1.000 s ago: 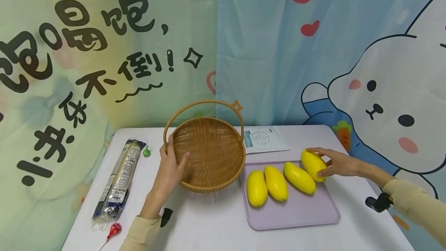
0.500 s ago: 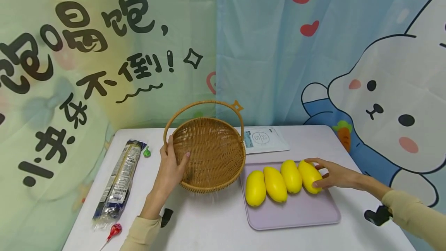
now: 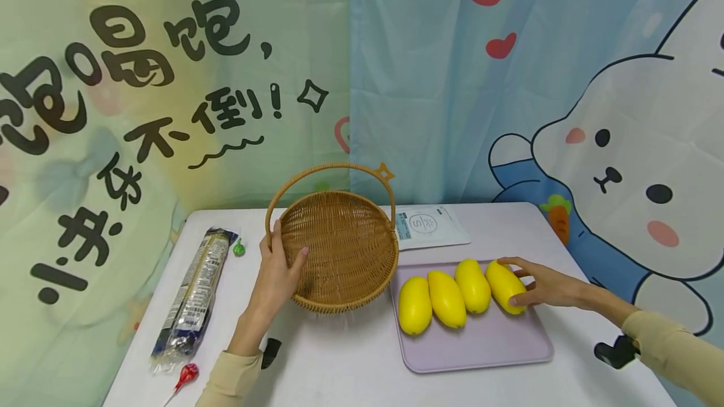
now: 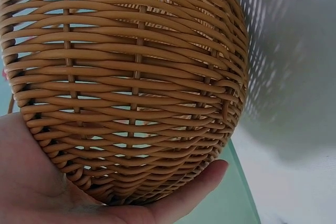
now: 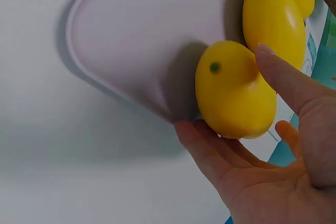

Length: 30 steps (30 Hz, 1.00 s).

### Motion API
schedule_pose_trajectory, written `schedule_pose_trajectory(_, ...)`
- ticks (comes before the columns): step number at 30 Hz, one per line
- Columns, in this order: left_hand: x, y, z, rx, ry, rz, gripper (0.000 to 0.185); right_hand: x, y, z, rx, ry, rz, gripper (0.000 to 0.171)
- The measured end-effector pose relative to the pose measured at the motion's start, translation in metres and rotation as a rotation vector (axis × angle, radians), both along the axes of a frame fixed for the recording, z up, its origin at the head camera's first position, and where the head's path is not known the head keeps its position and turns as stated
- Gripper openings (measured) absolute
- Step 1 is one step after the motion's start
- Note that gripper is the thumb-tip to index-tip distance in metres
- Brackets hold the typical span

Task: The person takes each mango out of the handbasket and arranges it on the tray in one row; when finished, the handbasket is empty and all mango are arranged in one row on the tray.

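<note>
My left hand [image 3: 278, 272] grips the left rim of a woven wicker basket [image 3: 342, 250], thumb inside; its round opening tips toward me. In the left wrist view, the basket's weave [image 4: 131, 72] fills most of the picture. My right hand [image 3: 545, 284] holds the rightmost yellow mango [image 3: 505, 286] between thumb and fingers, at the right side of a lilac tray [image 3: 475, 350]. In the right wrist view, my thumb touches this mango [image 5: 231, 93] on one side and fingers lie along the other. Several mangoes stand in a row, including the leftmost mango [image 3: 415, 305].
A white packet [image 3: 432, 227] lies behind the tray. On the left of the white table [image 3: 339, 363] are a long plastic-wrapped package [image 3: 195, 294], a green lollipop [image 3: 239, 247] and a red lollipop [image 3: 185, 375]. A printed curtain [image 3: 418, 80] hangs behind.
My right hand has brought the rightmost mango down and left onto the tray. The mango beside it has swung from slanting to more upright. My left hand and the basket have stayed put.
</note>
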<state>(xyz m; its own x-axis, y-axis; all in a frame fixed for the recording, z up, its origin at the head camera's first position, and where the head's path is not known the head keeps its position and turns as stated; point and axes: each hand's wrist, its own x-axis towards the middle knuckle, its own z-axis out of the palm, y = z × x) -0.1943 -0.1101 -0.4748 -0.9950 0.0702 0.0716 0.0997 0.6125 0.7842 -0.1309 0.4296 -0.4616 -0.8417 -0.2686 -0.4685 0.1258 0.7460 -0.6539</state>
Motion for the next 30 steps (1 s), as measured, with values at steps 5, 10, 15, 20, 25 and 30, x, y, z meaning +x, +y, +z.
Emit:
schedule_pose_trajectory(5,0.000,-0.001,-0.001,-0.004,-0.008,0.002,0.087,0.001,-0.002,0.002,0.007,0.000,-0.008,0.092)
schedule_pose_trajectory(10,0.000,-0.002,0.000,-0.007,0.004,0.005,0.085,0.001,-0.005,0.003,0.034,0.021,0.006,0.093)
schedule_pose_trajectory(15,0.002,-0.004,0.007,-0.025,0.029,0.017,0.082,-0.002,-0.008,0.005,0.060,0.050,0.023,0.091)
schedule_pose_trajectory(20,0.006,-0.003,0.017,-0.074,0.080,0.038,0.078,-0.006,-0.012,0.010,0.081,0.086,0.025,0.088)
schedule_pose_trajectory(25,0.018,0.004,0.033,-0.176,0.180,0.090,0.076,-0.011,-0.021,0.020,0.128,0.187,0.042,0.081)
schedule_pose_trajectory(30,0.033,0.015,0.049,-0.247,0.271,0.112,0.074,-0.014,-0.036,0.031,0.169,0.267,0.035,0.077)
